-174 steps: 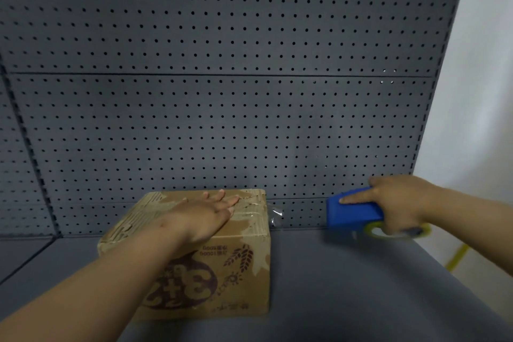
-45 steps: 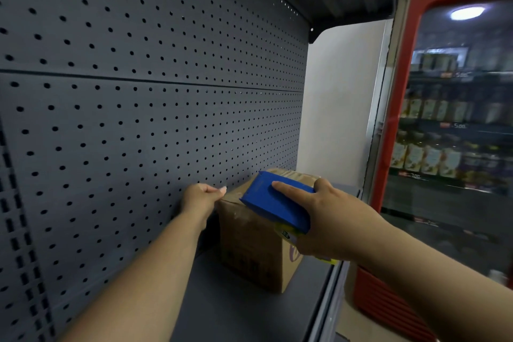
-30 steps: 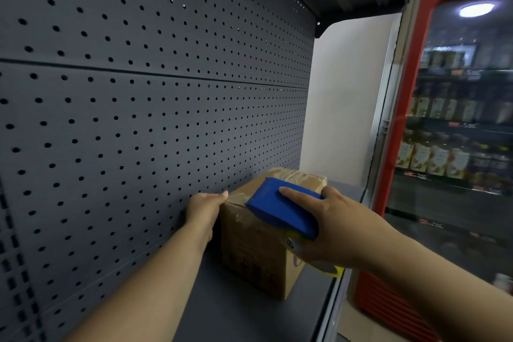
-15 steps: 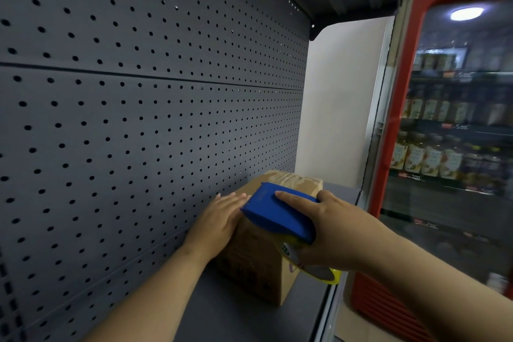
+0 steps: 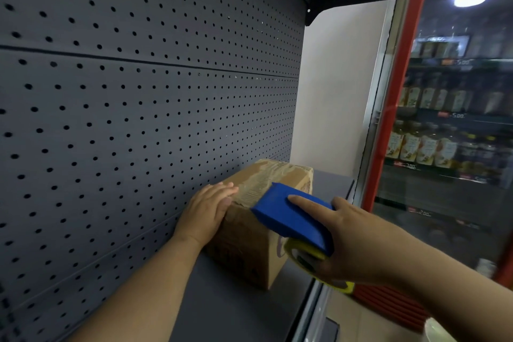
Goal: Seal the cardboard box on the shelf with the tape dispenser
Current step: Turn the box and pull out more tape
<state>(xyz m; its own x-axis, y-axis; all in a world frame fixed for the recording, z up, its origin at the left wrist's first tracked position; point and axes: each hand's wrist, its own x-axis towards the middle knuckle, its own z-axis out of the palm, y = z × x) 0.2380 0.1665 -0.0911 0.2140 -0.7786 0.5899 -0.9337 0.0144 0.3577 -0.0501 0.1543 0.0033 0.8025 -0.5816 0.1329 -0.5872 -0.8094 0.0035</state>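
Left hand (image 5: pixel 206 211) shifted up onto near top edge of brown cardboard box (image 5: pixel 258 233), palm flat, holding nothing. Right hand (image 5: pixel 358 244) grip closed around blue plastic tape dispenser (image 5: pixel 291 221), nose on box top. Box sits near front edge of dark grey shelf (image 5: pixel 222 305), beside pegboard (image 5: pixel 138 119).

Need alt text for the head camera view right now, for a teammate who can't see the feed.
A right hand presses a blue tape dispenser onto the top of a cardboard box on a grey shelf, while the left hand lies flat on the box's near corner. A pegboard wall stands behind; a red drinks fridge stands to the right.
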